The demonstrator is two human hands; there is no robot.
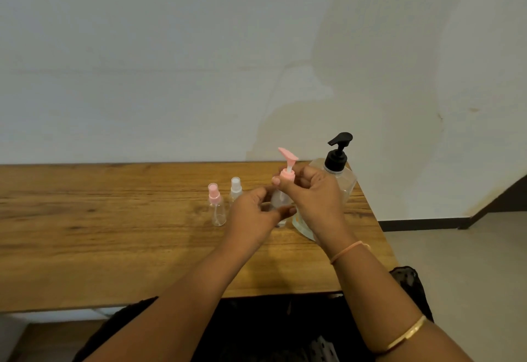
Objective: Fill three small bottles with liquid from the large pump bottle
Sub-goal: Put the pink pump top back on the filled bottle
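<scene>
On the wooden table in front of me, my left hand curled around the body of a small clear bottle, fingers closed on it. My right hand pinched its pink pump cap at the collar, thumb and fingers shut around it. Just behind my right hand stood the big pump bottle with its black head, upright. Left of my hands, two more small bottles stood side by side: one pink-capped, one white-capped, both looked empty.
</scene>
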